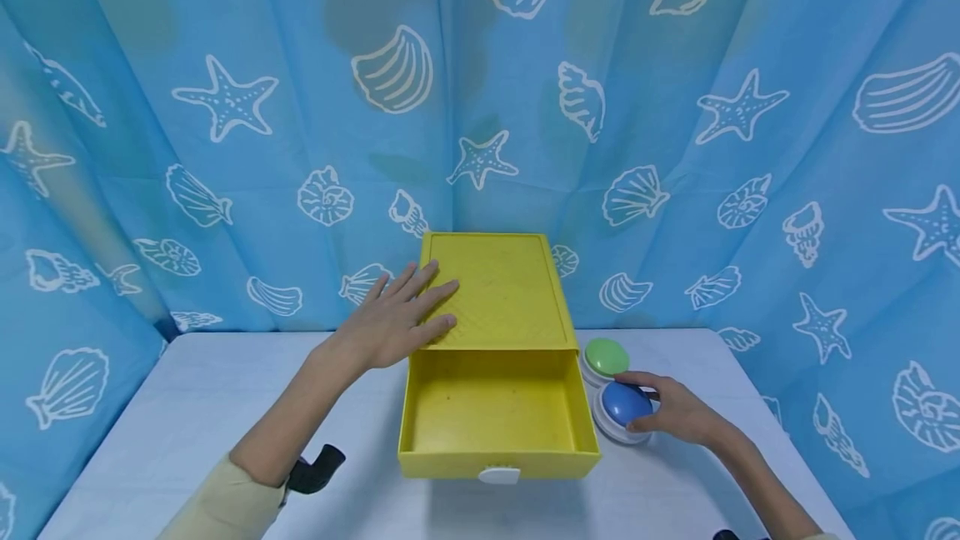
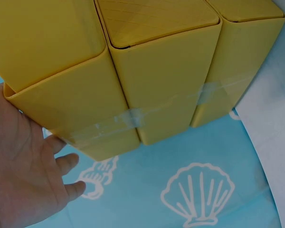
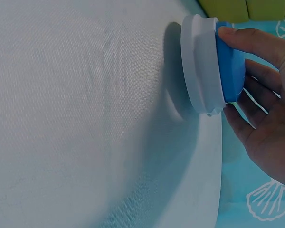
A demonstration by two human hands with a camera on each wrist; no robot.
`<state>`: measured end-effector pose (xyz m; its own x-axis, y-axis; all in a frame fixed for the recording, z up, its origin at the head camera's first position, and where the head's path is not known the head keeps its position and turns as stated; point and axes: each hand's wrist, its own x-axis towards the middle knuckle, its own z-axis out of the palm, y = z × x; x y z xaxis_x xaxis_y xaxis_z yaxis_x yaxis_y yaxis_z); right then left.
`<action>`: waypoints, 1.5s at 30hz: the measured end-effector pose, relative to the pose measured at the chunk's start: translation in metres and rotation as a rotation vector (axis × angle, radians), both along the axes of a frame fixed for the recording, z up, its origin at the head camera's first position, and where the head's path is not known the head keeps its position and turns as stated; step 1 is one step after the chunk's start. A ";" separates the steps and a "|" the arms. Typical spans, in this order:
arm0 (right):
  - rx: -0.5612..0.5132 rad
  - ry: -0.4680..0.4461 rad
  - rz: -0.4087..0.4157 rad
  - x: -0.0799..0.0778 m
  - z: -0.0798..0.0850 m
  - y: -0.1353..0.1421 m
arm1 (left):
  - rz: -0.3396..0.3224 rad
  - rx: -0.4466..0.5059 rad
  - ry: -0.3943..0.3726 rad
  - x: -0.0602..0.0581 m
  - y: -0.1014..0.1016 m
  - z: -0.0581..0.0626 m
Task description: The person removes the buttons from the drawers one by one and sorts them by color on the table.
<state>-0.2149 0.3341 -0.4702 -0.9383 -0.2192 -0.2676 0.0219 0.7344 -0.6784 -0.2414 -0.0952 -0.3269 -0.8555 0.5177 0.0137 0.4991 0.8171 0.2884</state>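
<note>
left hand (image 1: 393, 319) was spread at left edge of yellow cabinet (image 1: 506, 294), gripping nothing, right hand (image 1: 684, 411) had blue button (image 1: 626, 403) between thumb and fingers, just right of pulled-out drawer (image 1: 498, 411), near green button (image 1: 607, 357)

1. From above, I have an open way down into the pulled-out drawer (image 1: 495, 465); its front and side walls bound the passage, and the yellow cabinet (image 1: 502, 290) roofs over the rear.
2. Left of the drawer, the tabletop (image 1: 225, 390) gives me wide room, but the left hand (image 1: 393, 323) crosses the cabinet's upper left edge.
3. On the right, the blue button (image 1: 624, 403), gripped by the right hand (image 1: 675, 413), and the green button (image 1: 607, 357) crowd the side; I see hardly any gap.
4. Behind, the curtain (image 1: 315, 123) limits my reach.
</note>
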 end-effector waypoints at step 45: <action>-0.142 0.230 -0.001 0.034 0.035 -0.033 | -0.003 -0.010 -0.014 -0.001 -0.002 0.000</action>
<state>-0.1813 0.3016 -0.4353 -0.9710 -0.2388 -0.0142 -0.1443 0.6319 -0.7615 -0.2426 -0.0975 -0.3268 -0.8539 0.5204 -0.0039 0.4975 0.8185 0.2873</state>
